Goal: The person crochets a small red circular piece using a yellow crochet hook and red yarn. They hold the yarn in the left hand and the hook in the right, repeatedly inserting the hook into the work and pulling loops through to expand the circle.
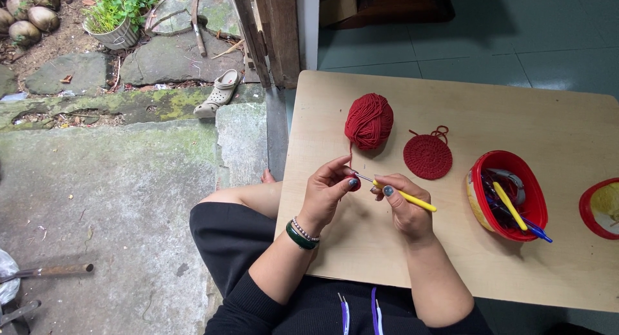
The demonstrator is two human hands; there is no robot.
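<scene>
Yellow-handled crochet hook (412,199) in right hand (403,209), red yarn (369,121) nearby

I see both forearms reaching forward and angling inward, so the two hands meet close together at the centre. My left hand (325,190) is curled, fingertips pinched — a beaded band and a dark bangle sit at its wrist. My right hand (405,206) is closed in a pinch too, thumb on top.

A home doorway is showing here, half indoors and half in the yard. Green floor tiles (516,45) are running under a low wooden surface (516,257), while mossy stone slabs (161,58), a potted plant (116,16), coconuts (26,16) and a sandal (219,93) are lying outside beside a weathered wooden doorframe (274,32).
</scene>
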